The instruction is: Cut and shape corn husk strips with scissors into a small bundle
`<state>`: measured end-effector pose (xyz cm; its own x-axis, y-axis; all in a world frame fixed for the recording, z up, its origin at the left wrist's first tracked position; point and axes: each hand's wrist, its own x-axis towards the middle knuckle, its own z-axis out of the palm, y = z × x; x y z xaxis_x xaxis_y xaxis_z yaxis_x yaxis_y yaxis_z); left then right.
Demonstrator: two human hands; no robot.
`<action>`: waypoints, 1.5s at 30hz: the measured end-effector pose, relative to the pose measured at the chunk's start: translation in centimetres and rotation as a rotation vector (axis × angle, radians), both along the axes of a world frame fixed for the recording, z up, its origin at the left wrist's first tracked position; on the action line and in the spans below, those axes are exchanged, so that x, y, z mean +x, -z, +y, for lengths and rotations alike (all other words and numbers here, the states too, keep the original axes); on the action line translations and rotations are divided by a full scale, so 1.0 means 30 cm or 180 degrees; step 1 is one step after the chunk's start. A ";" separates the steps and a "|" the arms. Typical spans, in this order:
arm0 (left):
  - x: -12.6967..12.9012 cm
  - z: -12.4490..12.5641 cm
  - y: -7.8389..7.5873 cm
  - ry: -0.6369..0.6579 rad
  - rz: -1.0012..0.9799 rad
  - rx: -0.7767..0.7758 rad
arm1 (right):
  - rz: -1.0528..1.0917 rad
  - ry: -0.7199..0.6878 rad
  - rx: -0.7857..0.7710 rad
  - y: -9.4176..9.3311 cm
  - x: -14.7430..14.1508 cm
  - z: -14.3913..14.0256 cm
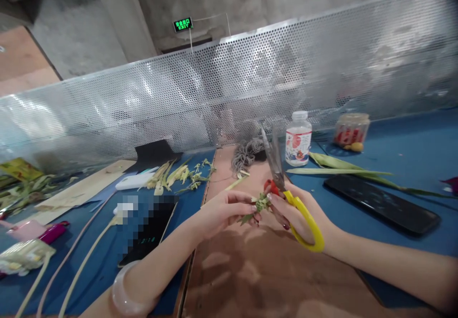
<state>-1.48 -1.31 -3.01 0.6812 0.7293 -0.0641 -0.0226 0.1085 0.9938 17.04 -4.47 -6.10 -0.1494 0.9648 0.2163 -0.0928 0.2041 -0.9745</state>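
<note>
My left hand (pixel 223 210) and my right hand (pixel 298 213) meet above a brown board (pixel 257 270), both pinching a small green woven leaf piece (pixel 260 204) between the fingertips. The right hand also carries yellow-handled scissors (pixel 286 189); the blades point up and away, and the yellow loop hangs around the fingers. A pale bangle sits on my left wrist.
A black phone (pixel 381 203) and long green leaf strips (pixel 343 168) lie on the blue table at right. A small bottle (pixel 298 138), a jar (pixel 351 129) and grey cord (pixel 246 153) stand near the perforated metal screen. At left are another phone (pixel 150 234), cut leaf scraps (pixel 179 175) and a pink lighter (pixel 53 232).
</note>
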 end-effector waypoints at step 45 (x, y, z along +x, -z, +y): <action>0.001 0.005 0.008 -0.0084 0.0177 0.0235 | 0.0431 -0.0352 -0.0311 0.014 -0.006 0.034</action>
<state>-1.46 -1.16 -3.25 0.6586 0.7510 -0.0465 0.0308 0.0348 0.9989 16.85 -3.46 -6.52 -0.2314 0.9616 0.1477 -0.2410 0.0904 -0.9663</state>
